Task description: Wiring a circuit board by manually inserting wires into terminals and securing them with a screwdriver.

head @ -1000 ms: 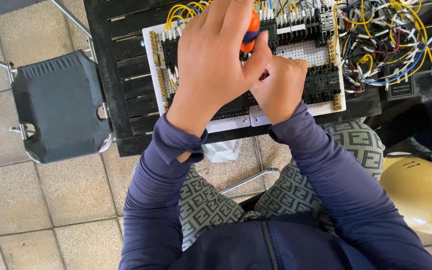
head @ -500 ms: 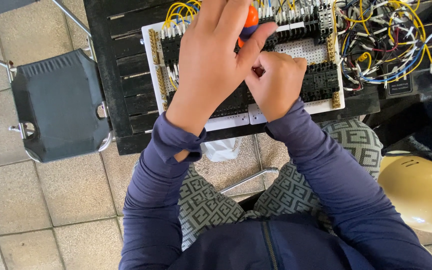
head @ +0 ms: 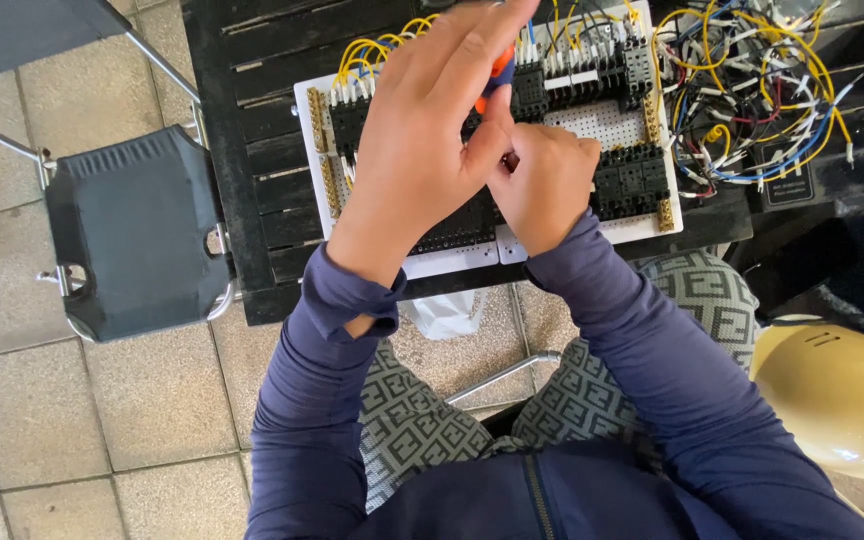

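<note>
From the left I see an empty dark chair (head: 137, 235) beside the black slatted table (head: 252, 120). My left hand (head: 422, 150) is closed around an orange-handled screwdriver (head: 499, 72), its handle just showing by my thumb, above the white perforated wiring board (head: 607, 125) lying on the table. My right hand (head: 544, 185) is curled shut against the black terminal blocks (head: 632, 180); what it pinches I cannot tell. I judge I am tightening a terminal; next calls for steady tip seating. Loose wires (head: 752, 90) and a yellow helmet (head: 837, 395) lie right.

Matt dark slatted table (head: 252, 120), probably wood; glossy plastic helmet (head: 842, 400); rough floor tiles (head: 42, 420).
</note>
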